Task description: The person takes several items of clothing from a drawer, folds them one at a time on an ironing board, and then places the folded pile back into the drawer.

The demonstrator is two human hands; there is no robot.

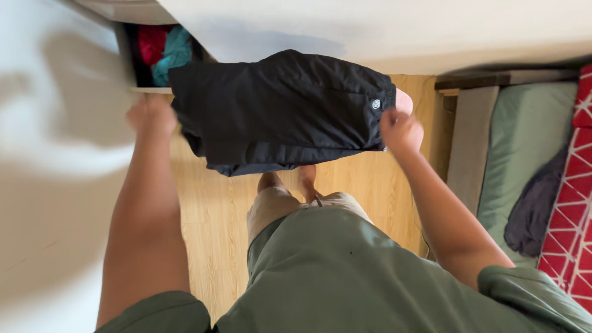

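Both hands, L hand (151,114) + R hand (401,131), grip black shorts (280,111).

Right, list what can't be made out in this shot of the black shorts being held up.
- Left hand, head view: motion-blurred, so its grip on the black shorts is unclear.
- Right hand: fingers partly hidden behind the shorts' waistband.
- Clothes in the shelf opening: red and teal shapes, mostly hidden by the shorts and the white door.
- Bed: cut off by the right edge.
- Feet: partly hidden by the shorts.

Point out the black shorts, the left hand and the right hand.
black shorts (283,108): head view, middle of the fabric.
left hand (151,114): head view, back of the hand.
right hand (401,131): head view, knuckles.
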